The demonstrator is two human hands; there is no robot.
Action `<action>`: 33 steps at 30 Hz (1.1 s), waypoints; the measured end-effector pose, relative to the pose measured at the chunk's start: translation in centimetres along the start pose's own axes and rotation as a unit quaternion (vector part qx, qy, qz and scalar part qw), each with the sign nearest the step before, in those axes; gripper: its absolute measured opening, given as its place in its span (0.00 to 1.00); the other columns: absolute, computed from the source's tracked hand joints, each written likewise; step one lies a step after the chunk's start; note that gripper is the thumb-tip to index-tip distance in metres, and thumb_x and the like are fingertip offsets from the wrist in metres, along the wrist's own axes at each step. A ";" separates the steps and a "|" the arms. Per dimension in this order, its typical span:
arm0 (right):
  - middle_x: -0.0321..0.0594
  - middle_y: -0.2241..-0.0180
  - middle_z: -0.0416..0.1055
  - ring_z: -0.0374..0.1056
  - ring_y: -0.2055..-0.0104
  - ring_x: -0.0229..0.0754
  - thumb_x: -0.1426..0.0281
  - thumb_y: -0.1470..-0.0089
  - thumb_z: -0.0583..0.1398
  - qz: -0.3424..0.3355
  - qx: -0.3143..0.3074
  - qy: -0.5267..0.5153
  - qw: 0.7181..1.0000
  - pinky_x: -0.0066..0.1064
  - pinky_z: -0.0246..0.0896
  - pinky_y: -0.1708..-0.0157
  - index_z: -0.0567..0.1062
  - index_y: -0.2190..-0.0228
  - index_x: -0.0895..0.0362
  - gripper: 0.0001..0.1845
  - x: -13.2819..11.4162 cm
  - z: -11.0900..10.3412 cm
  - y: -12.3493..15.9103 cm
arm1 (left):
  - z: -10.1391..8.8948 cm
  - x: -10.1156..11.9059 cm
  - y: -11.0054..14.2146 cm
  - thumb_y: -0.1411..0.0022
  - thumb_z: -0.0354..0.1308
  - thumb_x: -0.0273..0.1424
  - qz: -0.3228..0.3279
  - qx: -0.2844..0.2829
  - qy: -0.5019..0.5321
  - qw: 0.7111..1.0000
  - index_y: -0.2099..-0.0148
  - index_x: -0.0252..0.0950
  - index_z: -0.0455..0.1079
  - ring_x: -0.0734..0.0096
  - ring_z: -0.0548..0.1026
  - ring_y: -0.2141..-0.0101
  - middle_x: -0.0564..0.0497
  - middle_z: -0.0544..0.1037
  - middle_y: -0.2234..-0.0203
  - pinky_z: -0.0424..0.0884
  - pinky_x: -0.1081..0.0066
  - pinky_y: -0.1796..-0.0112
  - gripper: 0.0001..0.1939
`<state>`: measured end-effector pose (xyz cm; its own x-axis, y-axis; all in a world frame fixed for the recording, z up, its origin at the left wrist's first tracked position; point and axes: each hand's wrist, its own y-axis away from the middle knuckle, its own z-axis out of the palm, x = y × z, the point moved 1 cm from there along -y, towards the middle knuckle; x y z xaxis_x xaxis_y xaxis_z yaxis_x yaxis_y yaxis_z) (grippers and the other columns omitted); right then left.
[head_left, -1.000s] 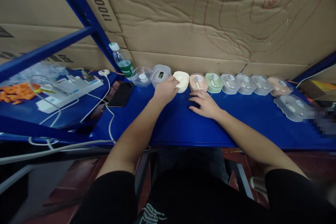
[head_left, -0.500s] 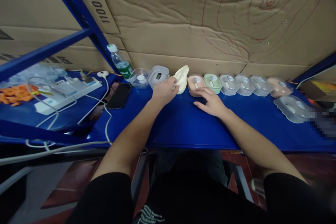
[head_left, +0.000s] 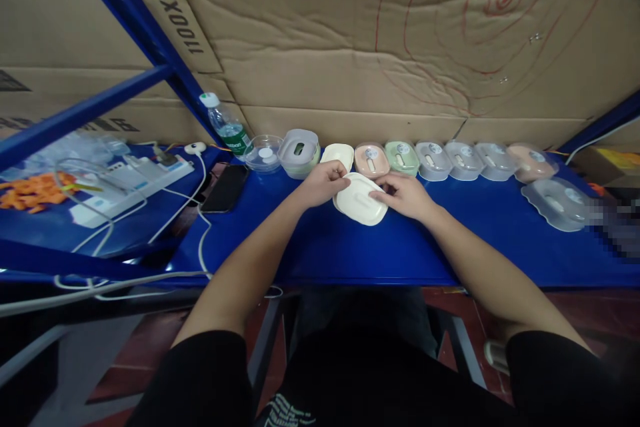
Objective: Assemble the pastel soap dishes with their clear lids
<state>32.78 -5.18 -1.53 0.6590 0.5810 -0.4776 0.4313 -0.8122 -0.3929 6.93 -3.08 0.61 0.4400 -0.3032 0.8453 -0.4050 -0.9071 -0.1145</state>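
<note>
A cream plastic lid [head_left: 364,201] with a raised oblong in its middle is held tilted above the blue table. My left hand [head_left: 326,183] pinches its upper left edge, and my right hand [head_left: 404,195] grips its right side with the thumb on top. Another cream piece shows its edge under the lid's left side. Just behind my left hand stands a cream box [head_left: 338,156], partly covered by the fingers. A peach lidded box [head_left: 371,159] is beside it, behind the lid and my right hand.
To the right run a green box [head_left: 402,157], several grey boxes [head_left: 433,160] and a clear lid [head_left: 556,203]. Leftward are stacked containers [head_left: 299,152], a clear round tub [head_left: 265,153], a bottle [head_left: 231,130] and a phone [head_left: 225,188]. Cables and a power strip [head_left: 133,193] lie far left.
The cream lid has come forward from the box, turning from steep to flatter. My right hand has left the peach box's front and closed on the lid's right side.
</note>
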 end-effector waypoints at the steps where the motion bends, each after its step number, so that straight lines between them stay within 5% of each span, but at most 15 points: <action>1: 0.42 0.65 0.80 0.75 0.63 0.47 0.52 0.36 0.63 -0.012 -0.033 0.018 0.999 0.39 0.66 0.63 0.82 0.59 0.53 0.18 -0.1 0.2 0.0 | -0.1 -0.1 0.0 0.36 0.57 0.35 0.000 -0.007 -0.043 0.999 0.66 0.40 0.65 0.73 0.68 0.78 0.56 0.71 0.79 0.64 0.71 0.74 0.07; 6: 0.42 0.63 0.81 0.76 0.61 0.48 0.56 0.34 0.62 -0.009 -0.148 0.067 0.987 0.35 0.62 0.66 0.83 0.59 0.53 0.15 0.3 1.2 0.0 | -1.4 -0.4 0.2 0.36 0.62 0.40 0.006 0.004 -0.312 0.950 0.64 0.41 0.75 0.63 0.79 0.64 0.50 0.82 0.69 0.71 0.65 0.63 0.09; 13: 0.42 0.63 0.82 0.76 0.60 0.48 0.58 0.34 0.62 -0.004 -0.160 0.069 0.985 0.35 0.60 0.67 0.84 0.55 0.52 0.15 0.6 1.3 0.0 | -6.1 -1.7 0.7 0.36 0.65 0.38 -0.041 0.169 -0.394 0.903 0.47 0.41 0.78 0.47 0.79 0.49 0.41 0.79 0.45 0.75 0.54 0.50 0.16; 22: 0.43 0.61 0.82 0.76 0.58 0.47 0.60 0.35 0.62 0.005 -0.172 0.076 0.982 0.34 0.59 0.65 0.83 0.53 0.53 0.15 0.3 1.1 0.0 | -8.2 -2.5 0.9 0.38 0.68 0.35 -0.161 0.155 -0.410 0.884 0.52 0.40 0.79 0.44 0.77 0.45 0.39 0.78 0.45 0.74 0.53 0.45 0.13; 29: 0.42 0.60 0.82 0.76 0.58 0.47 0.60 0.34 0.62 0.012 -0.175 0.076 0.982 0.34 0.59 0.65 0.83 0.51 0.53 0.16 0.3 1.2 0.0 | -8.3 -2.4 0.6 0.42 0.72 0.37 -0.131 0.222 -0.347 0.902 0.56 0.40 0.73 0.48 0.76 0.45 0.43 0.79 0.47 0.72 0.55 0.44 0.15; 33: 0.42 0.60 0.82 0.76 0.58 0.48 0.59 0.34 0.62 0.012 -0.172 0.082 0.982 0.34 0.60 0.66 0.83 0.51 0.53 0.16 0.1 1.2 0.0 | -8.2 -2.3 0.4 0.42 0.71 0.37 -0.082 0.317 -0.297 0.897 0.55 0.40 0.69 0.52 0.78 0.51 0.45 0.80 0.53 0.73 0.58 0.49 0.17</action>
<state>32.17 -5.06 -2.52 0.7498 0.5675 -0.3401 0.5782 -0.8120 -0.0802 -0.84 -0.37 2.95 0.8777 -0.0821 0.4721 0.1580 -0.8805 -0.4470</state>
